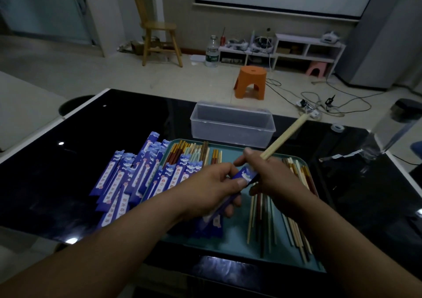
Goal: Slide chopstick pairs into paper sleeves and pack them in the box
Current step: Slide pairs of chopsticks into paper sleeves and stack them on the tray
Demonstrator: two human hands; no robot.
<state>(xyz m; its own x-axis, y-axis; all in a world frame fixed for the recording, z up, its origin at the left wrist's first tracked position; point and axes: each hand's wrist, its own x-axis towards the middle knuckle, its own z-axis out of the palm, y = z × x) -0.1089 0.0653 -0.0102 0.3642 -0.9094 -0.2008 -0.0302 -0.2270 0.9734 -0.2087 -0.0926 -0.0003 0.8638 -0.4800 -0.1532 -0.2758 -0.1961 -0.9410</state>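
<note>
A pair of pale wooden chopsticks [283, 135] slants up toward the table's far right corner. Its lower tips meet the open mouth of a blue printed paper sleeve [245, 175] above the middle of the teal plastic tray [230, 236]. The right hand [271, 179] pinches the pair low, fingers clamped together on it, probably to steer the tips in. The left hand [212, 188] curls round the sleeve, thumb by the mouth, likely bracing it. Loose mixed-colour chopsticks [262, 217] lie on the tray's right half, and a heap of matching blue sleeves [127, 176] spills over its left edge. The clear plastic box [230, 126] waits beyond the tray's far edge on the black glass table [137, 119].
</note>
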